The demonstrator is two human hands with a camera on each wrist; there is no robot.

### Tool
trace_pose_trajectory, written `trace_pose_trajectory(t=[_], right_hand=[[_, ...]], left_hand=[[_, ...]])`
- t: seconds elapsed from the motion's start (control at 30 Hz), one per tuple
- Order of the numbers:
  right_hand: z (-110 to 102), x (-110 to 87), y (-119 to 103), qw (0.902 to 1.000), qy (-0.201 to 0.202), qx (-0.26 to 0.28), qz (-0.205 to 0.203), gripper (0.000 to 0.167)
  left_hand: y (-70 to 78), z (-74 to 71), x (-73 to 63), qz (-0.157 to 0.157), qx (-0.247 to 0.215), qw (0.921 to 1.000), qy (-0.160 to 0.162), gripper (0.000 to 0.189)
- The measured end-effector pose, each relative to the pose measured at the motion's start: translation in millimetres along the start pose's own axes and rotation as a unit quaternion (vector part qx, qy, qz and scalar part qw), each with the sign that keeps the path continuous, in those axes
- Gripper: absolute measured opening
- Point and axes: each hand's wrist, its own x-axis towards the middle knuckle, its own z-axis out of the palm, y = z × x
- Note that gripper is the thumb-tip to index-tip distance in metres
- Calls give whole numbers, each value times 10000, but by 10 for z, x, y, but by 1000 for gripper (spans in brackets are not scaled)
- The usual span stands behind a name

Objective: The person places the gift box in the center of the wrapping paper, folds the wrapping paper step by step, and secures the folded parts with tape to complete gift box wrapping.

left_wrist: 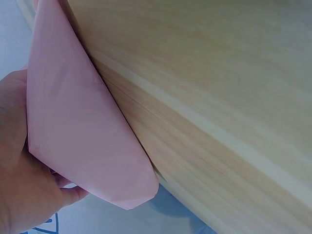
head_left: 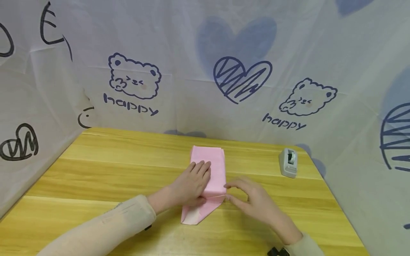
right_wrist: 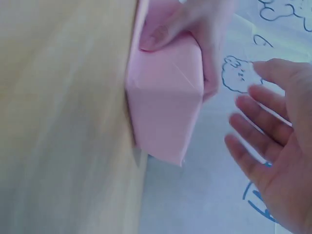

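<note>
A box wrapped in pink paper (head_left: 216, 170) lies on the table. Across its top rests my left hand (head_left: 191, 182), fingers extended, while the thumb presses the near end, where a pointed paper flap (head_left: 209, 209) with a pale underside sticks out toward me. The left wrist view shows this flap (left_wrist: 83, 117) large beside the hand (left_wrist: 22, 165). My right hand (head_left: 257, 201) is by the box's near right corner, its thumb and index finger apart. Seen from the right wrist, that hand (right_wrist: 278, 126) has loosely spread fingers and holds nothing, beside the wrapped box (right_wrist: 165, 117).
A grey tape dispenser (head_left: 289, 163) with a roll in it stands at the back right of the wooden table (head_left: 128, 153). White cloth (head_left: 189, 46) with bear and heart drawings hangs behind and along the sides.
</note>
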Motion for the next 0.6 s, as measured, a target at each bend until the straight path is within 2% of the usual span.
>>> trace_pose_trajectory(t=[0.03,0.1,0.17,0.23,0.3,0.37,0.6], right_hand=[[-3,33,3,9999,53,-121,105,44],[6,103,14,9982,-112,-446,397,70],[44,170,39,9940,-544,-697,637,93],[101,231,69,9876,-1015,-903,787,106],[169,284,108,9821,-1354,-994,856,112],[231,320,143,9791,-1514,-1019,899,114],[373,357,237,9780,-1642,-920,896,116]], left_hand=[[-2,3,0,-6,3,10000,-1,103],[-6,10,1,-9,-3,10000,0,103],[-10,14,1,-11,-8,10000,-11,103],[-12,17,1,-17,4,10000,-54,103],[-13,16,-3,-10,20,9999,-110,103],[-12,10,-6,6,32,9999,-146,103],[-4,-6,-17,14,-10,9999,-118,101]])
